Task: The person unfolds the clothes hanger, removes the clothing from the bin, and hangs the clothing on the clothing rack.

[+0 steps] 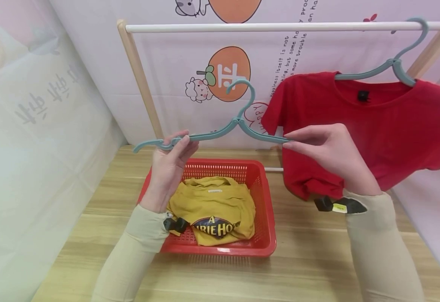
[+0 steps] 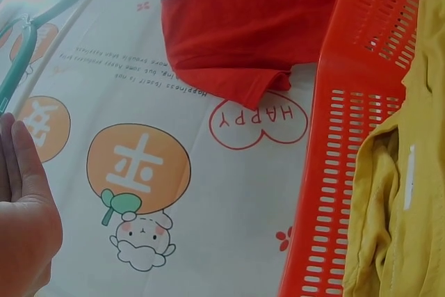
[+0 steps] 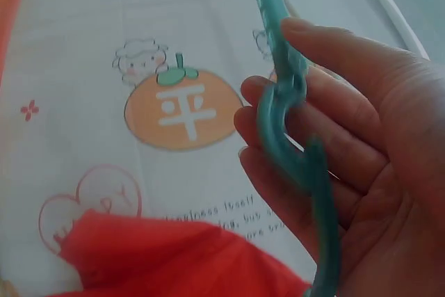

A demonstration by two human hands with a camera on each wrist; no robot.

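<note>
Red T-shirt (image 1: 374,126): cut by head view's right edge. Yellow T-shirt (image 1: 220,203): neck label (image 1: 215,191) illegible, print (image 1: 216,227) partly lost in folds. Red basket (image 1: 223,251): left side part-hidden behind left forearm (image 1: 133,251). Teal clothes hanger (image 1: 214,135): right end hidden by right grip (image 1: 327,147).

The counter (image 1: 310,260) is surfaced in pale, yellowish wood grain with darker streaks. A red basket (image 1: 242,251) is set directly on it, towards the far edge, its slotted walls turned upright.
</note>
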